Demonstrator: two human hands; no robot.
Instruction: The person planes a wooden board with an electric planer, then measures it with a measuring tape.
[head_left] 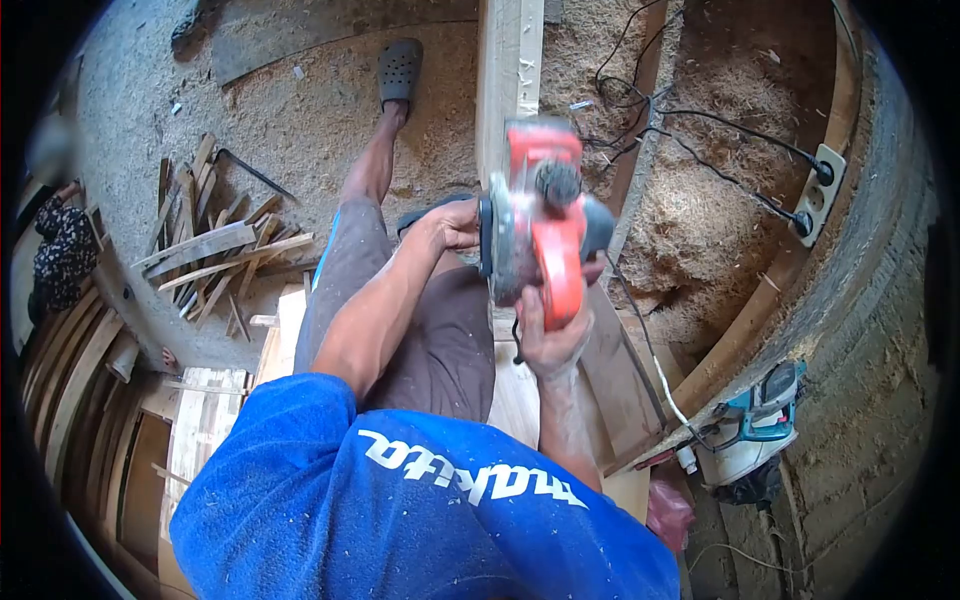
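A red electric hand planer [545, 225] is held up in front of my body, slightly smeared by motion. My right hand [555, 340] is wrapped round its orange-red rear handle, and pale dust coats the wrist. At the planer's left side, my left hand [455, 224] has its fingers curled against the dark edge; its fingertips are partly hidden. Beyond the tool, a long pale timber beam [512, 60] runs away from me, its nearer part hidden behind the planer.
Wood shavings [700, 210] heap up at the right, beside a power strip [820, 195] with black cords. A teal power tool [770, 405] stands low at right. Scrap wood sticks [215, 245] lie piled at left. Another person's patterned clothing [65, 250] shows at far left.
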